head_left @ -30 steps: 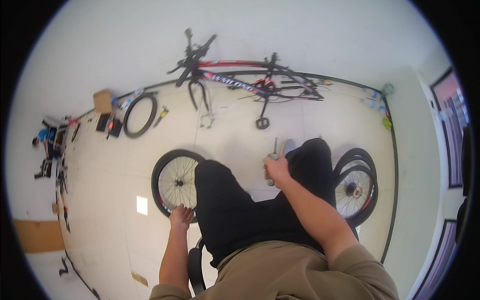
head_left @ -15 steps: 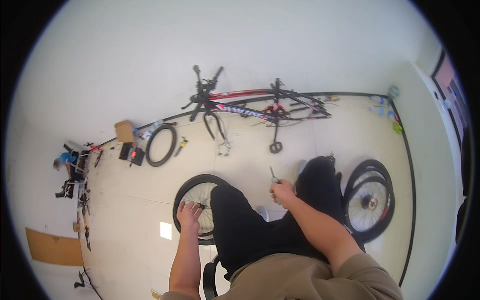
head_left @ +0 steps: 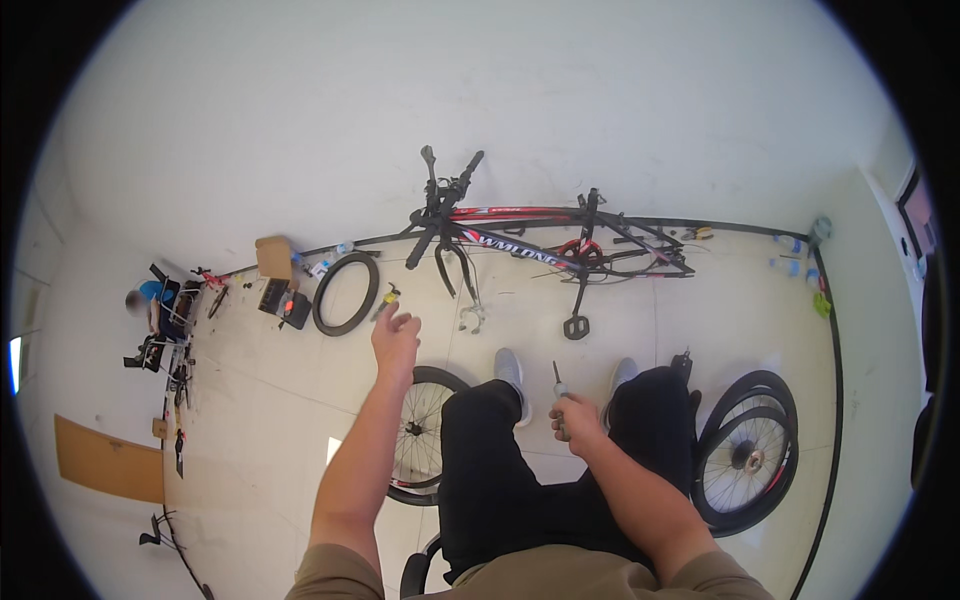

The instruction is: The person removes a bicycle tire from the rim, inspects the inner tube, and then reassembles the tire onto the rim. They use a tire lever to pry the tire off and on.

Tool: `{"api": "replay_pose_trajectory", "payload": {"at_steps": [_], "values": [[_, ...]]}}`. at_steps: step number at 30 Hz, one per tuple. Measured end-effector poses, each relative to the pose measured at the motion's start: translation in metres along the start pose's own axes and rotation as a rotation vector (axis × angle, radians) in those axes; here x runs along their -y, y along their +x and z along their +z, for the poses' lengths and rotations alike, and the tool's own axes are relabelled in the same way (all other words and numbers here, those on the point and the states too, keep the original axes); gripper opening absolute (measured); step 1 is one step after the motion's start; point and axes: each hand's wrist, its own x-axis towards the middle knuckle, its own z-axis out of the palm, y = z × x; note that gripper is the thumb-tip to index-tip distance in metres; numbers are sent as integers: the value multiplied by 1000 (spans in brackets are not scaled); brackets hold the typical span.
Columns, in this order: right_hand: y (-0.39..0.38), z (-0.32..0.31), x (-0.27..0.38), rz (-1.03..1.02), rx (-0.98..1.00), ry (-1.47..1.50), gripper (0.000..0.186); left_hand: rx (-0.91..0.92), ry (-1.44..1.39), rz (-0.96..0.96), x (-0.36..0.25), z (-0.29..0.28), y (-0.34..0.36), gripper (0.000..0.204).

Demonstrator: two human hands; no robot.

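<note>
My right hand (head_left: 578,418) is closed round the handle of a screwdriver (head_left: 559,388), held over my lap with its thin shaft pointing forward. My left hand (head_left: 397,345) is stretched out ahead with its fingers apart and nothing seen in them. Just past its fingertips lies a yellow and dark tool (head_left: 387,298) on the floor, whose kind I cannot make out. Below that arm, beside my left knee, is a spoked bicycle wheel (head_left: 455,381), partly covered by the forearm and my leg. A black and red bicycle frame (head_left: 515,246) with handlebar and fork leans along the wall in front.
Two wheels (head_left: 790,455) lie overlapped by my right leg. A loose black tyre (head_left: 318,305), an open cardboard box (head_left: 273,257) and a black toolbox (head_left: 294,309) are at left. Plastic bottles (head_left: 788,266) lie at far right. Another person (head_left: 152,295) sits at far left.
My left hand has left the space above the wheel and reached forward to the yellow tool. The right hand still grips the screwdriver. My view has shifted, and my feet now show more.
</note>
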Motion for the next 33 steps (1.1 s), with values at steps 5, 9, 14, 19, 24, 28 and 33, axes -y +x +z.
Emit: {"api": "replay_pose_trajectory", "payload": {"at_steps": [5, 9, 14, 19, 24, 28, 33], "values": [[17, 2, 37, -13, 11, 86, 15, -87, 484, 310, -10, 28, 85, 61], [47, 2, 74, -37, -11, 100, 16, -61, 751, 326, -20, 37, 128, 72], [91, 12, 118, -122, -64, -1, 18, 109, 959, 173, -42, 51, 162, 66], [146, 4, 140, -219, -78, -87, 16, 332, 907, -71, -31, 64, 208, 54], [149, 7, 167, -238, -75, 55, 14, 353, 810, -173, -29, 70, 198, 43], [144, 5, 196, -257, -157, 223, 17, 316, 898, -96, -11, 60, 164, 32], [169, -20, 204, -206, -260, 530, 40, 226, 911, -24, 66, 26, 101, 29]]}}
